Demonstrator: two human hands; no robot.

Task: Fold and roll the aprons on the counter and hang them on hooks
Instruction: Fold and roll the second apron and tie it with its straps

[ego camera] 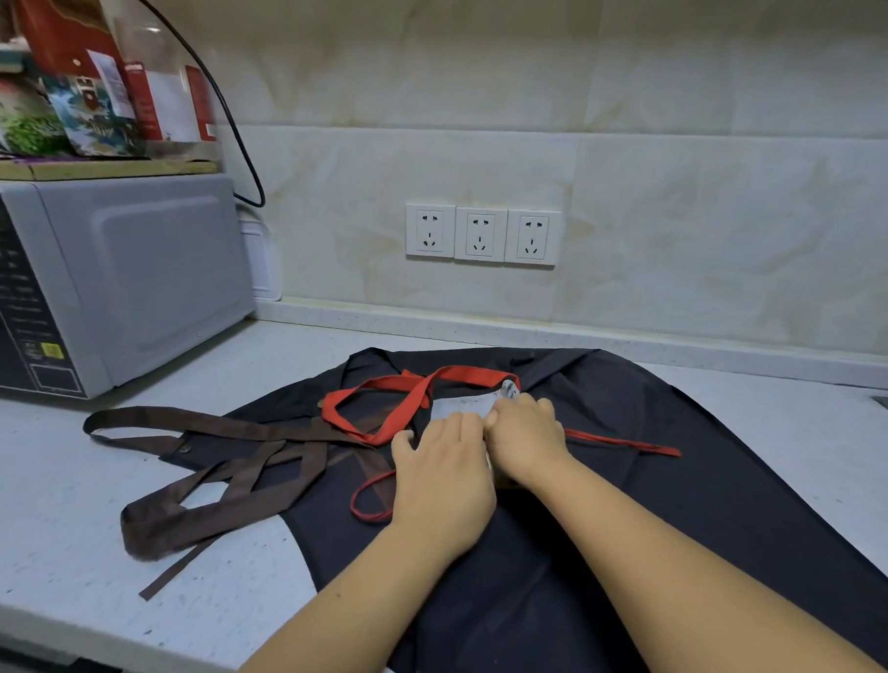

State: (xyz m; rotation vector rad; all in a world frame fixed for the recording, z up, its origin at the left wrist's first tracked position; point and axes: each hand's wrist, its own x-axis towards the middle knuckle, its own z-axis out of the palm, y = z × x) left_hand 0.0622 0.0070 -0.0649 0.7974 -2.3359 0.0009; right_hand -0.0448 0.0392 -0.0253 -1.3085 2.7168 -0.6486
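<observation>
Inspection of the counter [69, 472]: a dark apron [628, 497] lay spread flat across its middle and right, reaching the near edge; its brown straps [213, 458] trailed in crossed loops to the left, partly on bare counter.

On top of the dark apron, near its far end, sat a pale folded apron [459, 405], mostly covered by both hands; its red straps [378, 399] formed a loop to the left of the hands, with one thin end running out to the right and another curling beside the left wrist.

The left hand [443, 481] was released, fingers extended and pressing flat on the pale fabric; the right hand [524, 436], touching it on the far side, had fingers curled down over the fabric's right edge, grasping it.

A grey microwave [129, 282] stood at the left on the counter, with boxes [87, 66] on a board stacked on top; a black cable [228, 98] hung down behind it; three white sockets [481, 233] were set in the tiled wall beyond the aprons.
</observation>
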